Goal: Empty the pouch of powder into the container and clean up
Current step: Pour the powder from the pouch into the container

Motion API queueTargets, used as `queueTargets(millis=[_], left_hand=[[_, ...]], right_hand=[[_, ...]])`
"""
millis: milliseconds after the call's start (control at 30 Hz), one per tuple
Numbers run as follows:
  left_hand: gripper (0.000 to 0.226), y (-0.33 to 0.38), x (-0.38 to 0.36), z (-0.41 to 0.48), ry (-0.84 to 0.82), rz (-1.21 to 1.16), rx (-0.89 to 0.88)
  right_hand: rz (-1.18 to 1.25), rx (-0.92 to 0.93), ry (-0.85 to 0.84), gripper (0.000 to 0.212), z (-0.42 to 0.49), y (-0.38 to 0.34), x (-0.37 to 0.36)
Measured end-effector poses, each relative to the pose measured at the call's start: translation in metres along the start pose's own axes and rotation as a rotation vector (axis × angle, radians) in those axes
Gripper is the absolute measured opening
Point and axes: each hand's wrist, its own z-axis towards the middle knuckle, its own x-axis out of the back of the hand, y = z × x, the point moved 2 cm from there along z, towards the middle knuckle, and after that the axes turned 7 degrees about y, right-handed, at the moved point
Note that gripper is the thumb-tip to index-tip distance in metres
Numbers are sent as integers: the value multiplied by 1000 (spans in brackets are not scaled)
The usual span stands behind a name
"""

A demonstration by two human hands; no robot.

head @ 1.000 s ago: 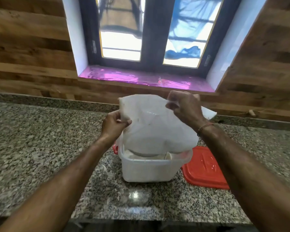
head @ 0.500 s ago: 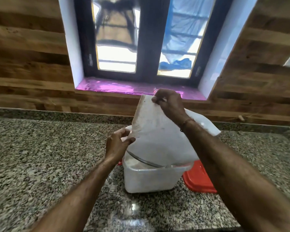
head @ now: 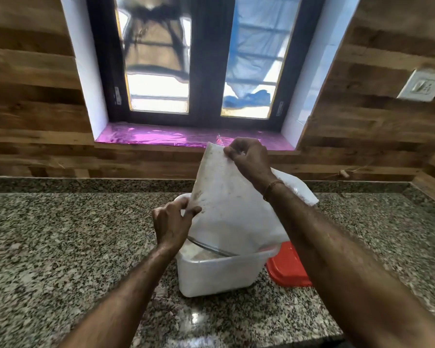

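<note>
We are pouring: left hand (head: 172,223) and right hand (head: 248,156) both pinch the pouch (head: 232,214) over the container (head: 219,275); next it needs shaking.

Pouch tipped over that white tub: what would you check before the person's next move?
1. Mouth of the pouch inside the rim of the container: ok, its lower end dips in.
2. Top corner pinched by the right hand: ok.
3. Side edge gripped by the left hand: ok.
4. The pouch fully emptied: cannot tell, its film is cloudy.
5. The red lid off, lying on the counter beside the container: ok.
6. Nothing spilled on the counter: cannot tell, the speckled stone would hide it.
</note>
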Motion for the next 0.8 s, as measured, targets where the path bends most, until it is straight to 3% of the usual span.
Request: queueTargets(millis=[100, 233, 333, 467, 600, 733, 800], left_hand=[[41, 27, 7, 14, -74, -219, -26], [14, 54, 10, 42, -50, -637, 246], [8, 36, 15, 49, -56, -789, 354], [11, 18, 22, 45, 7, -833, 426], [13, 22, 14, 49, 62, -812, 454], [12, 24, 7, 56, 106, -739, 447], [9, 28, 8, 57, 149, -574, 407]], right_hand=[[-74, 111, -85, 15, -2, -12, -4], [-196, 213, -311, 30, -8, -20, -6], [-318, 165, -473, 45, -1, -3, 21], [-369, 4, -605, 35, 6, 44, 75], [-324, -61, -527, 21, -2, 88, 104], [-348, 31, -184, 34, -3, 107, 121], [-302, 74, -109, 35, -3, 102, 120]])
